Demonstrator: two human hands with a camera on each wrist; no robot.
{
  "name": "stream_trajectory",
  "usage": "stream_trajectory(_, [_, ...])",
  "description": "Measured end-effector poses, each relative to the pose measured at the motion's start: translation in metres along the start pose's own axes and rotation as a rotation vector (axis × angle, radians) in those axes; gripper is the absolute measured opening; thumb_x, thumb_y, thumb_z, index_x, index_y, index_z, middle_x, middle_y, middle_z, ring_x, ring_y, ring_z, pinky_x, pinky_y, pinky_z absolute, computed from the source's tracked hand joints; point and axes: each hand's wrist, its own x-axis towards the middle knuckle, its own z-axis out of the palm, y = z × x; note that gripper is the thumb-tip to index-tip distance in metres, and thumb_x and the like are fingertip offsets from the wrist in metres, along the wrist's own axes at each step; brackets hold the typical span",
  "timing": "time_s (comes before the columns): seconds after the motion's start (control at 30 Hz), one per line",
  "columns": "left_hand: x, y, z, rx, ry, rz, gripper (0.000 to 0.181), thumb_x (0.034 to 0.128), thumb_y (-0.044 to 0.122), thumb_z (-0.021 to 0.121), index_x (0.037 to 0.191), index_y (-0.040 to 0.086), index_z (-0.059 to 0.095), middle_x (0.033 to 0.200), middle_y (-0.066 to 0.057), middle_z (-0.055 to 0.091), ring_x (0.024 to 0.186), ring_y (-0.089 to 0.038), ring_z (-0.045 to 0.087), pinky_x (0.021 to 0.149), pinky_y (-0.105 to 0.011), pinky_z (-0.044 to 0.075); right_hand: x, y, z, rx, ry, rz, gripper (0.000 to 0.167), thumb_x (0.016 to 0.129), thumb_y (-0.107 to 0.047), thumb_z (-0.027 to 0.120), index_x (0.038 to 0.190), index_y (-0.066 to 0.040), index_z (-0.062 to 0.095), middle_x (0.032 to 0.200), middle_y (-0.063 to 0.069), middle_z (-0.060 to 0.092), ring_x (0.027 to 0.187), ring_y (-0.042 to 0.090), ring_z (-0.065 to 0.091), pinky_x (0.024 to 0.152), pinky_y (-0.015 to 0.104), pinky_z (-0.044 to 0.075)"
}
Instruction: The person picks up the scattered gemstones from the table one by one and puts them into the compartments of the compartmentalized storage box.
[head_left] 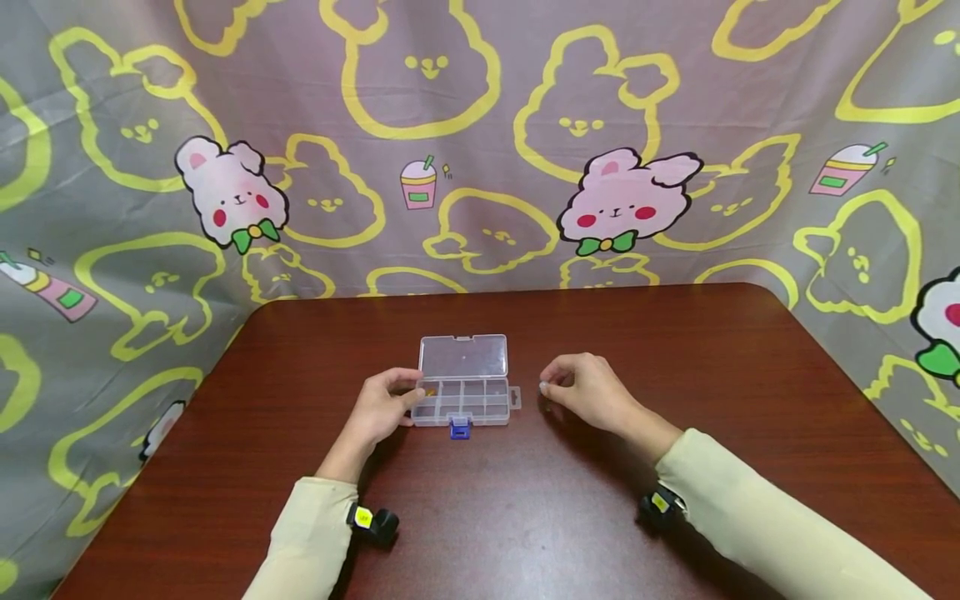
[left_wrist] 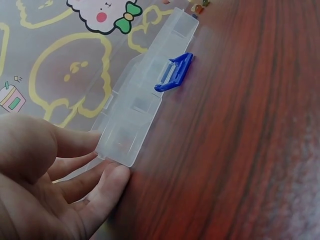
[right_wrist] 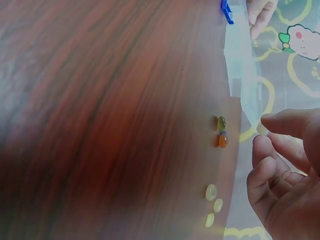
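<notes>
A clear plastic compartment box point(head_left: 472, 414) lies on the table with its lid point(head_left: 463, 357) raised at the back. My left hand point(head_left: 378, 406) holds its left end, the thumb over the rim and the fingers against the side wall. Something small and orange point(head_left: 430, 392) sits in a left compartment, close to the thumb. To the right of the box, my right hand point(head_left: 592, 390) pinches a small pale bead point(right_wrist: 262, 129) between thumb and index finger. Below that hand, the right wrist view has a green bead point(right_wrist: 222, 123), an orange bead point(right_wrist: 223, 141) and three pale yellowish beads point(right_wrist: 211, 192) on the table.
A blue latch point(head_left: 461, 430) hangs at the box's front edge, and a clear hanging tab point(head_left: 515, 397) sticks out on the right. The brown wooden table point(head_left: 480, 517) meets a curtain printed with cartoon rabbits point(head_left: 480, 167) behind it.
</notes>
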Motion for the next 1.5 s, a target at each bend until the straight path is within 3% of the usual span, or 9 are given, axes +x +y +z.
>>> stream_trajectory(0.33, [-0.001,0.001,0.001,0.006,0.006,0.020,0.030,0.0913,-0.005,0.067,0.121,-0.006,0.067,0.118,-0.027,0.065,0.081,-0.021,0.065,0.053,-0.030,0.057,0.007,-0.006,0.006,-0.022,0.013,-0.020,0.005,0.087,-0.009,0.076,0.090,-0.007,0.074,0.076,-0.004,0.069,0.060,0.012,0.061,0.062,0.030,0.050])
stream_trajectory(0.93, [0.002,0.001,0.002,0.032,0.025,-0.016,0.030,0.0915,-0.003,0.069,0.121,-0.002,0.069,0.120,-0.022,0.066,0.086,-0.024,0.064,0.055,-0.032,0.058,0.019,-0.019,0.023,0.013,0.013,-0.038,0.005,0.086,-0.009,0.077,0.091,-0.008,0.076,0.076,-0.005,0.069,0.064,0.013,0.061,0.060,0.029,0.050])
stream_trajectory(1.27, [0.000,0.006,0.002,0.007,0.024,-0.022,0.029,0.0910,-0.004,0.069,0.120,-0.004,0.069,0.118,-0.023,0.066,0.082,-0.021,0.063,0.054,-0.030,0.057,0.026,-0.027,0.032,0.039,0.003,-0.059,0.004,0.086,-0.008,0.076,0.090,-0.006,0.075,0.073,-0.004,0.068,0.057,0.008,0.060,0.056,0.026,0.049])
stream_trajectory(1.5, [0.000,0.005,0.003,0.008,0.020,-0.026,0.030,0.0918,-0.004,0.068,0.121,-0.004,0.068,0.119,-0.023,0.066,0.081,-0.022,0.064,0.054,-0.030,0.057,0.033,-0.033,0.043,0.029,-0.009,-0.080,0.005,0.085,-0.008,0.077,0.089,-0.006,0.075,0.074,-0.005,0.068,0.065,0.011,0.061,0.061,0.026,0.049])
